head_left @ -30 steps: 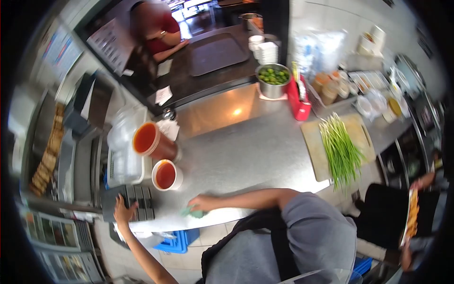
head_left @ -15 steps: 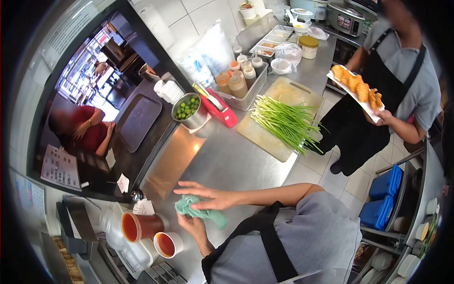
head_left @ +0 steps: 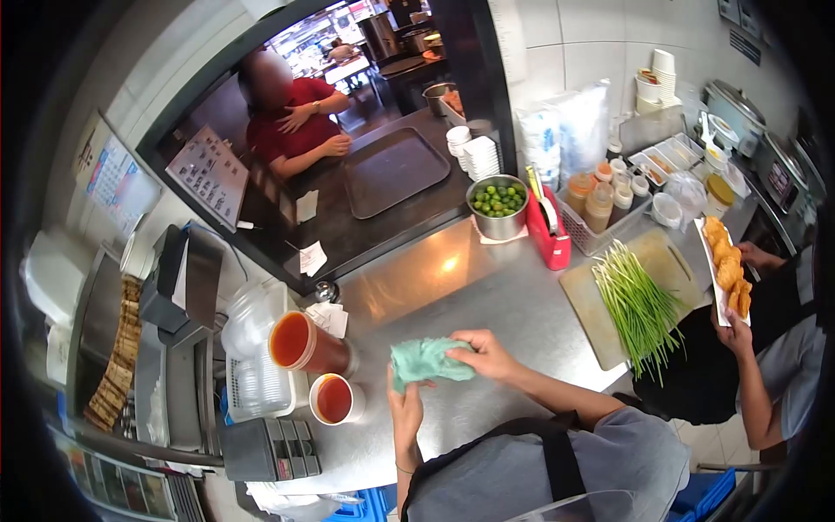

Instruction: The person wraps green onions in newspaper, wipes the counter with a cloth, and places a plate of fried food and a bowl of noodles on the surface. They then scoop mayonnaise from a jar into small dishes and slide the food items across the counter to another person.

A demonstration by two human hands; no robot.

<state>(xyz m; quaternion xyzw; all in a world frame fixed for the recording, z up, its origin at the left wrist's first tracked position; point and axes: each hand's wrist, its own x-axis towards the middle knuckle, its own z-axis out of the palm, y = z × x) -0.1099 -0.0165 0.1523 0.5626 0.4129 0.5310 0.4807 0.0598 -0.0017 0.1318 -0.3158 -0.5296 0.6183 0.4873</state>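
My right hand point(head_left: 485, 357) pinches one end of a folded pale green cloth point(head_left: 428, 358), thumb on top of it. Against the cloth's lower left edge is my left hand point(head_left: 405, 416), its fingers partly hidden behind the fabric. The cloth is held up above the steel counter point(head_left: 487, 300). To the left of my hands stand a tub of red sauce point(head_left: 334, 400) and a taller open container of red sauce point(head_left: 300, 341).
Green stalks point(head_left: 633, 300) lie on a cutting board point(head_left: 581, 283). A pot of limes point(head_left: 500, 224), a red holder point(head_left: 548, 239) and a basket of bottles point(head_left: 591, 233) line the back. At right, a co-worker holds a tray of fried food point(head_left: 726, 261). Beyond the hatch, a person stands near a dark tray point(head_left: 396, 174).
The view has swung left, so the counter items sit further right. My right hand has gone from lying over the crumpled cloth to pinching its right end; the cloth is now folded.
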